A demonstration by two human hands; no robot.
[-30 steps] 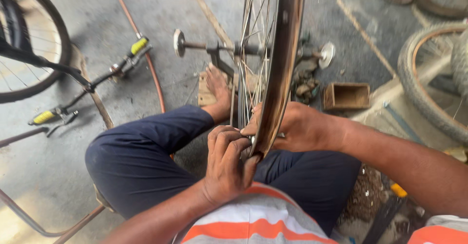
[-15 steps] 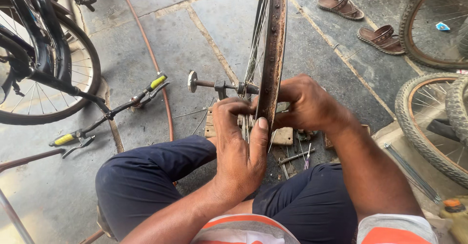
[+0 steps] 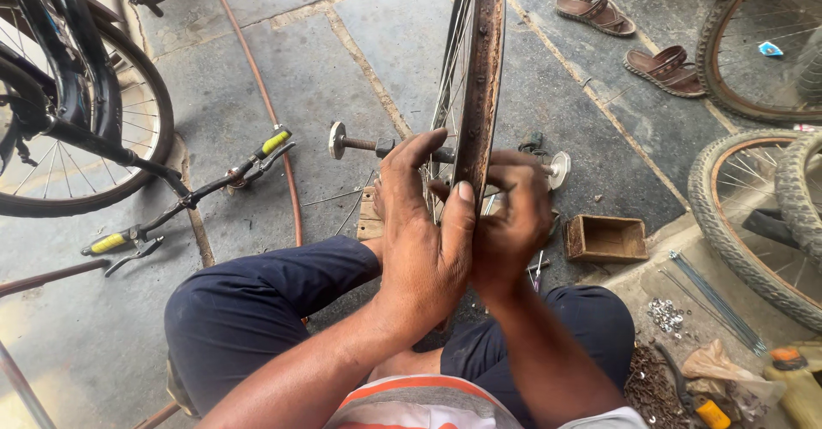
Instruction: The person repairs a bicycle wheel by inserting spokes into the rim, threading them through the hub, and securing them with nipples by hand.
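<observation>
Both hands clasp a rusty rim [image 3: 481, 78] standing upright between the knees: the left hand [image 3: 424, 241] closes fingers and thumb over its near edge, the right hand [image 3: 509, 219] grips the other side, apparently steadying it. Its axle [image 3: 360, 145] juts sideways; a wooden box [image 3: 606, 238] and loose spokes [image 3: 715, 300] lie within reach.

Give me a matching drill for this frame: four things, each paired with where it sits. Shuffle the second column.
Things:
1. bare wheel rim
2. pair of sandals
3. small wooden box
4. handlebar with yellow grips

Places:
A. on the floor, left of the rim
B. upright between the left hand and right hand
C. top right, on the paving
D. on the floor, just right of the hands

Pairs: 1-B, 2-C, 3-D, 4-A
</observation>
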